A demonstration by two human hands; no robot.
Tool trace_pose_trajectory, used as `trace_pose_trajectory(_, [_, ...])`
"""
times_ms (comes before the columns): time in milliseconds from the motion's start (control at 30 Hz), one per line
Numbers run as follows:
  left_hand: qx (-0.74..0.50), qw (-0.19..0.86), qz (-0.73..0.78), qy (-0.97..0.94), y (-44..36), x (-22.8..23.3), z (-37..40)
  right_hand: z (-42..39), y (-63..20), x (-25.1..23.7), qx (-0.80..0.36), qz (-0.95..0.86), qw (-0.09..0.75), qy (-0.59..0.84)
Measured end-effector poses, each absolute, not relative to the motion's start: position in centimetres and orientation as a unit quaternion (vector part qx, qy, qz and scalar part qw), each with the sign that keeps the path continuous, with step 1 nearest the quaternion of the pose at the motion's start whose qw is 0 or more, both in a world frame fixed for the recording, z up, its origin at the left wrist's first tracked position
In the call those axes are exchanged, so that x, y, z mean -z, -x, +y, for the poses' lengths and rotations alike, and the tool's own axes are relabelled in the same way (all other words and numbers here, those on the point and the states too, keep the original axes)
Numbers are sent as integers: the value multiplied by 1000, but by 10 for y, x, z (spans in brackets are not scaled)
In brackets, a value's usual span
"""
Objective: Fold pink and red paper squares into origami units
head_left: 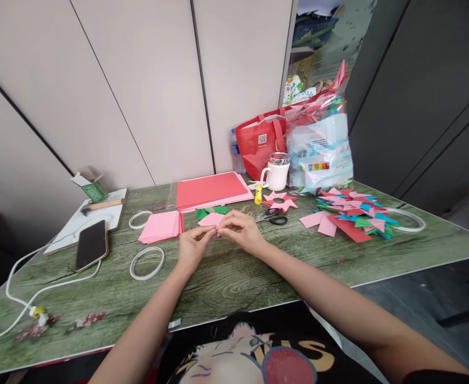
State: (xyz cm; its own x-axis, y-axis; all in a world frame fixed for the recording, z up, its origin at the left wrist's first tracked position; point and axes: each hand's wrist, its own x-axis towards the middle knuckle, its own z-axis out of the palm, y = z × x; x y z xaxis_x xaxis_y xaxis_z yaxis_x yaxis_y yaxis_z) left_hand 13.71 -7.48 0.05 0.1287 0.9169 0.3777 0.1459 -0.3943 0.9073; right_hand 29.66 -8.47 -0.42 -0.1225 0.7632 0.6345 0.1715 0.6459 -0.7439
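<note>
Between my two hands, above the middle of the table, is a folded piece of pink paper (pixel 210 219). My left hand (pixel 194 242) pinches its near edge with thumb and fingers. Close beside it, my right hand (pixel 240 230) grips the same paper, fingertips almost meeting the left ones. Just behind the paper lie green folded pieces (pixel 205 212), partly covered. To the left is a stack of pink paper squares (pixel 160 226), with a red edge showing at its right side. Black-handled scissors (pixel 276 217) lie right of my right hand, their blades partly hidden.
Large red sheets (pixel 212 191), a yellow glue stick (pixel 258 194), a white mug (pixel 277 173) and a paper star ring (pixel 280 202) stand behind. Coloured folded pieces (pixel 354 210) pile up right. Left are tape rolls (pixel 146 263), a phone (pixel 92 245), a hammer (pixel 104 205) and a cable (pixel 64 285).
</note>
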Motion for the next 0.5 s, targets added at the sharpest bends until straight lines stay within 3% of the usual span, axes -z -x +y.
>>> trace_pose_trajectory(167, [-556,356,411,-629,-137,-11,-77,-81,-295,5,-314,-628,616,357])
trace_pose_trajectory(500, [-550,374,416,-620,-137,-15,-77,-71,-297,9,-491,-563,580,326])
